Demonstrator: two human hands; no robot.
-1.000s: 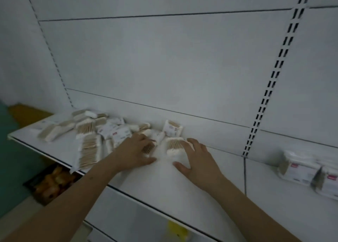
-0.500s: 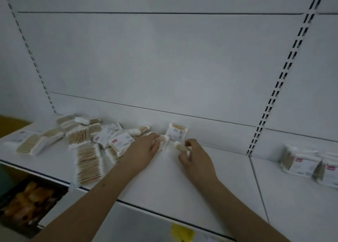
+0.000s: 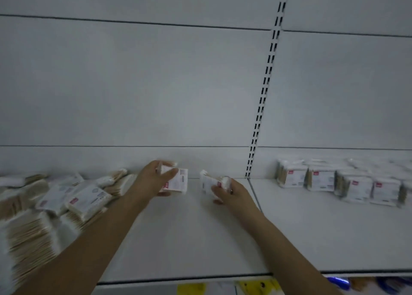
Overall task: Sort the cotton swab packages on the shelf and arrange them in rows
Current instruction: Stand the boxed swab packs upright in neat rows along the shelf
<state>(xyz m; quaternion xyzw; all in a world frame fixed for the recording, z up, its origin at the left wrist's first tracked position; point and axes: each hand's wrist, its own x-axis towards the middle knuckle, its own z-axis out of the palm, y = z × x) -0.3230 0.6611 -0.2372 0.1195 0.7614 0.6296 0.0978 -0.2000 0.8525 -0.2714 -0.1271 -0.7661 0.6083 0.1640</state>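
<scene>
Left hand (image 3: 153,178), right hand (image 3: 229,191) — each grips a swab package

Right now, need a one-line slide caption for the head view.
Left hand and right hand each hold a cotton swab package above the shelf.

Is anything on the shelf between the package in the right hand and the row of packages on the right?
Nothing visible: bare shelf lies between the right hand and its package and the row.

A slotted black upright (image 3: 265,87) splits the white back panel (image 3: 133,83); yellow tags (image 3: 191,288) show below.
</scene>
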